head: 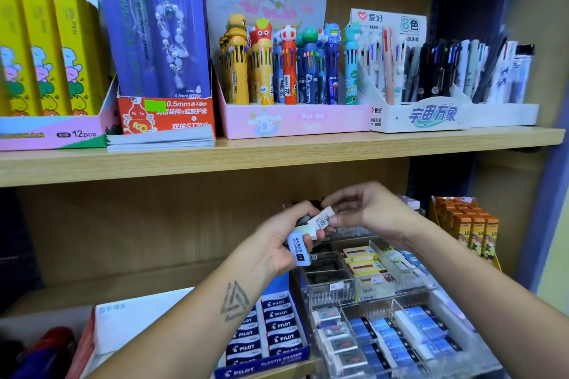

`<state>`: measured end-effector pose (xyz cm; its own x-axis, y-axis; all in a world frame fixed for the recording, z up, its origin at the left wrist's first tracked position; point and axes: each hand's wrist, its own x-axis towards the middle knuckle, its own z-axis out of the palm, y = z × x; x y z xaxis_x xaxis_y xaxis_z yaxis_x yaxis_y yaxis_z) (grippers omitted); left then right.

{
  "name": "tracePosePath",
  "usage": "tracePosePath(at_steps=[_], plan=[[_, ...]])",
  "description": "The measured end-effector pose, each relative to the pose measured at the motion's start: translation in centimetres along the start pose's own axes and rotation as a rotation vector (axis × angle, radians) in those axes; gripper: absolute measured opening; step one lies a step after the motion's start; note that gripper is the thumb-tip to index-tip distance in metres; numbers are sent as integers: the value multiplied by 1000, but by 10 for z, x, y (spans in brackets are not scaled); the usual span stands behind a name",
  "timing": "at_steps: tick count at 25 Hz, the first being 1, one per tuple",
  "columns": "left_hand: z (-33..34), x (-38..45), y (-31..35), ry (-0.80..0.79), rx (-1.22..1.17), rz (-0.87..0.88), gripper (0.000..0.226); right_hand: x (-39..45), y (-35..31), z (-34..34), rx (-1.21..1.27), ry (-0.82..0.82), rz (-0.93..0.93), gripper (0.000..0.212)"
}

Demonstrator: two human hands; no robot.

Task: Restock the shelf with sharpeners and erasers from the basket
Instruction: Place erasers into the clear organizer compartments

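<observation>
- The left hand point(277, 243) is raised on a bare forearm that bears a triangle tattoo, its fingers curled around small items.
- The right hand point(363, 209) reaches in from the right, fingertips pinching, just beside the left.

Bare forearms, triangle tattoo point(234, 301) on left

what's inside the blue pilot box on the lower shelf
Rows of Pilot erasers in dark sleeves fill the Pilot box. The left forearm covers its left side, so the contents there cannot be seen.
</observation>
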<state>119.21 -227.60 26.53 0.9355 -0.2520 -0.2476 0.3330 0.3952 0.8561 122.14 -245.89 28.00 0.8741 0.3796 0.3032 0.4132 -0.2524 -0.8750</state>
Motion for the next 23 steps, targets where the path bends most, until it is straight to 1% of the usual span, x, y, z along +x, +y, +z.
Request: tracePosePath(at_steps=[2, 3, 5, 8, 11, 12, 14, 16, 17, 19, 21, 23], plan=[[-3, 0, -2, 13, -18, -7, 9, -6, 6, -4, 27, 69, -57, 26], [-3, 0, -3, 30, -12, 5, 6, -9, 9, -5, 31, 73, -85, 25], [1, 2, -5, 70, 18, 44, 10, -14, 14, -9, 19, 60, -126, 23], [11, 7, -6, 118, 58, 107, 13, -17, 14, -14, 15, 46, -95, 22], [16, 14, -3, 145, 99, 159, 13, -16, 12, -23, -107, -1, -78, 16], [17, 16, -2, 146, 93, 161, 11, -13, 14, -28, -147, 31, -63, 15], [18, 18, 1, 141, 66, 149, 7, 0, 22, -38, -219, 215, 4, 15], [17, 20, 1, 145, 73, 150, 14, 18, 32, -43, -329, 385, 62, 18], [16, 22, 1, 141, 82, 153, 19, 26, 36, -42, -380, 404, 72, 20], [15, 21, 2, 116, 103, 149, 22, 39, 40, -38, -441, 353, 67, 24], [15, 20, 4, 91, 119, 141, 16, 48, 40, -34, -495, 299, 53, 25], [14, 19, 6, 70, 128, 132, 10, 54, 42, -32, -552, 281, 57, 18]])
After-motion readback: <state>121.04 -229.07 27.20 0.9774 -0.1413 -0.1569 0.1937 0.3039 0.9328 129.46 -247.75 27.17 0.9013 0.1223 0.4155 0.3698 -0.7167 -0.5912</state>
